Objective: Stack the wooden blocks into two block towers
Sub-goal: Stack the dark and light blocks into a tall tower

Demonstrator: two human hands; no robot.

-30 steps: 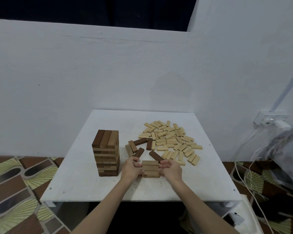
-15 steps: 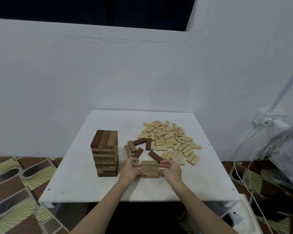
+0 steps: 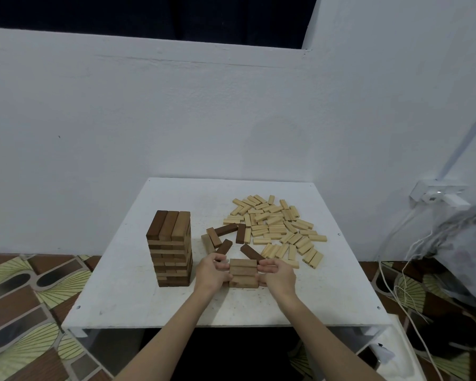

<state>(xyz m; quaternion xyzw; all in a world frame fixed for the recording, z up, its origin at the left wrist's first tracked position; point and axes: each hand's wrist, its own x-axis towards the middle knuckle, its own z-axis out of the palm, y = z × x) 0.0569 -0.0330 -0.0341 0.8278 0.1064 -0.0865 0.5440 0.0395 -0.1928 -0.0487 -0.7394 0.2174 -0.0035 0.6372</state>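
Note:
A tall tower of brown blocks (image 3: 172, 250) stands on the left part of the white table (image 3: 127, 292). To its right, near the front, a low stack of brown blocks (image 3: 243, 273) sits between my hands. My left hand (image 3: 212, 273) presses its left side with thumb and fingers, and my right hand (image 3: 276, 275) presses its right side. Several loose dark blocks (image 3: 226, 229) lie just behind the low stack. A wide spread of pale blocks (image 3: 278, 224) covers the table's back right.
A white wall rises right behind the table. A wall socket (image 3: 437, 195) with white cables (image 3: 390, 281) and a grey bundle (image 3: 467, 254) sit to the right. Patterned floor tiles (image 3: 25, 298) surround the table.
Both hands stay at the sides of the low stack. They have barely shifted; only the camera view moved slightly.

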